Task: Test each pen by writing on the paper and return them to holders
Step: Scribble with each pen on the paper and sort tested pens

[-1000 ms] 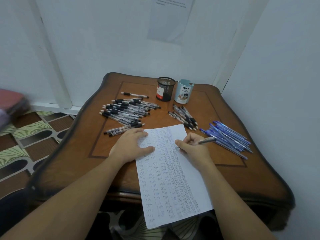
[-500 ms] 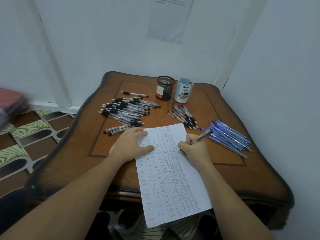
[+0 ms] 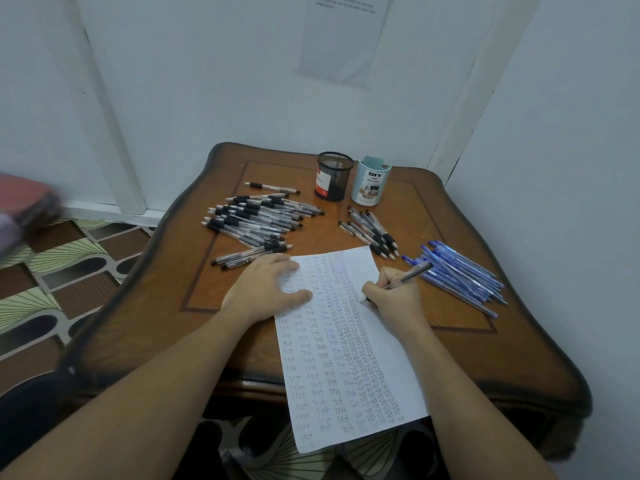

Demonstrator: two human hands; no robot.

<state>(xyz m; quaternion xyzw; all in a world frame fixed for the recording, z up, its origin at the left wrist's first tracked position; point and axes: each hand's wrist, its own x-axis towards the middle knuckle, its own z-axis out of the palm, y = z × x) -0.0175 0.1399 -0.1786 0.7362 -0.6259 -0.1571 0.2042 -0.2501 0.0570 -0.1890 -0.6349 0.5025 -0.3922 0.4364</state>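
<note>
A white paper (image 3: 349, 368) covered in rows of small written words lies on the wooden table (image 3: 485, 348), its near end hanging past the front edge. My left hand (image 3: 266, 289) presses flat on its upper left part. My right hand (image 3: 394, 294) grips a pen (image 3: 410, 273) in a writing hold, tip down on the paper's right side. At the back stand a black mesh holder (image 3: 332, 176) and a light blue holder (image 3: 370, 181).
A large pile of black-grip pens (image 3: 256, 220) lies left of the holders, a smaller black group (image 3: 372, 233) in the middle, and a pile of blue pens (image 3: 460, 271) right of my hand. White walls close in behind and to the right. Patterned floor lies to the left.
My right hand has swung the pen from lying nearly level to a steeper writing angle and brought its tip down to the paper. My left hand has stayed in place.
</note>
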